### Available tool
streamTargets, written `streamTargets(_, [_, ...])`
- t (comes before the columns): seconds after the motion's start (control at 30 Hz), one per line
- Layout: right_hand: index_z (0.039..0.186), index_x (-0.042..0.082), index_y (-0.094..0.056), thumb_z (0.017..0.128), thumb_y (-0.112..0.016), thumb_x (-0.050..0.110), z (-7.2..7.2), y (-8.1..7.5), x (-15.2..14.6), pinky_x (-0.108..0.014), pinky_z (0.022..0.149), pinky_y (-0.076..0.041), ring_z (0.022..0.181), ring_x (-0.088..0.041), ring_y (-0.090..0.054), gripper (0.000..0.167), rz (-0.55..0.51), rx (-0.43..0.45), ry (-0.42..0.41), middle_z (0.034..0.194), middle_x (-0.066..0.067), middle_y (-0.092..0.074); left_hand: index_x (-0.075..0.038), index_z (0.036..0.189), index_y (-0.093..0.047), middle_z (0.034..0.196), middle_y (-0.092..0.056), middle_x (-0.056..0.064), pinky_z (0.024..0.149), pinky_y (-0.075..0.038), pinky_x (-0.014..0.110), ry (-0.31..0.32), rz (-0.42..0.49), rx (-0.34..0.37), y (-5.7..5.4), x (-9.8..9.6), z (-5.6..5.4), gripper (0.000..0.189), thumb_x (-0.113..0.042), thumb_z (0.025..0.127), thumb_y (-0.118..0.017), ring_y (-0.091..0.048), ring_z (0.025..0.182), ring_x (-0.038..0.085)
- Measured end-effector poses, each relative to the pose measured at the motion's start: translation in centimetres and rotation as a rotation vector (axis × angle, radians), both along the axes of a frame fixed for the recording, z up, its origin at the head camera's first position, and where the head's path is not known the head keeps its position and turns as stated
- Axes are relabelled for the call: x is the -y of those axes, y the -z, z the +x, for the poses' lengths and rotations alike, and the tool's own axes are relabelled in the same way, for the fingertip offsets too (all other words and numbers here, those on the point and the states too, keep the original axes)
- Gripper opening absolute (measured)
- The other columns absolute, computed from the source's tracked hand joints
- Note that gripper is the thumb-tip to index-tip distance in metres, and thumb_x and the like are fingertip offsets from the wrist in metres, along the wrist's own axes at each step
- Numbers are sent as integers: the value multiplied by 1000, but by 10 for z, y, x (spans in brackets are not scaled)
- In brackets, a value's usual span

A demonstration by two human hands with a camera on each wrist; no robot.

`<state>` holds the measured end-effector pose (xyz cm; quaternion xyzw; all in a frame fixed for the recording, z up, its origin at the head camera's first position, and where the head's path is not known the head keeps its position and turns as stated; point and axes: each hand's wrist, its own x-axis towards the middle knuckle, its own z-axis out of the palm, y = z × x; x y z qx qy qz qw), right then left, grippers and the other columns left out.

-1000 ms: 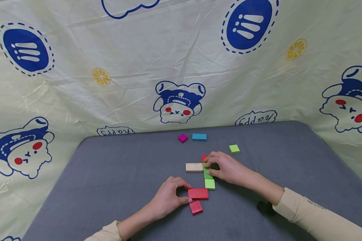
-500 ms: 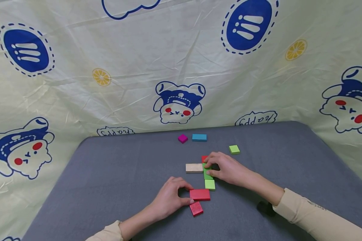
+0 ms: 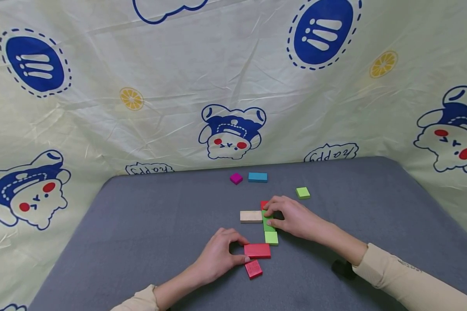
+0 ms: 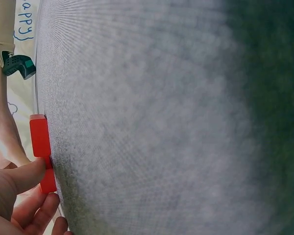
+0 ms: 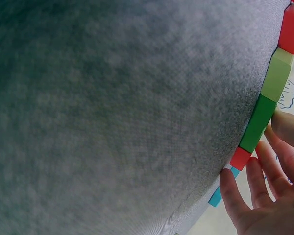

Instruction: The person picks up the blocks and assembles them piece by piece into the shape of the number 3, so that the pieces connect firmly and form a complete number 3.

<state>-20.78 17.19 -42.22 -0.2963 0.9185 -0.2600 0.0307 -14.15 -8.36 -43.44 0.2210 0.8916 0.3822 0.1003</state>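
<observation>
In the head view my left hand [image 3: 222, 254] pinches a red rectangular block [image 3: 257, 251] by its left end, thumb at the near edge and a finger at the far edge. A smaller red block [image 3: 254, 269] lies tilted just below it. My right hand [image 3: 297, 217] holds a green block [image 3: 268, 224] with thumb and fingers, partly covering it. At the green block's far end sits a red block [image 3: 263, 204], partly hidden by the fingers. A light green block [image 3: 271, 238] adjoins its near end, and a plain wooden block [image 3: 251, 217] meets its left side.
Toward the far edge of the grey table [image 3: 148, 242] lie a magenta block [image 3: 236, 178] and a blue block [image 3: 258, 177]. Another light green block [image 3: 302, 193] lies beyond the right hand. A printed cloth [image 3: 159, 121] hangs behind the table.
The left hand has slid the red rectangular block slightly to the right, and the smaller red block has shifted a little nearer. The right hand stays in place on the green block.
</observation>
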Motion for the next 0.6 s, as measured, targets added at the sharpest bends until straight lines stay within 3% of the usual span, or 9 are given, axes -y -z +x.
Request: streamTargets(0.6, [103,17,-75,87,-77,19,1,-1,-1,-45,93,-47,112,-22,-55,17,-15,0,-6,115,3,-61,-22,103,-74,97,-62,-17,83,-45,32,-14,0,-18,1,2,2,25,-24,80,-83,-49,96,10])
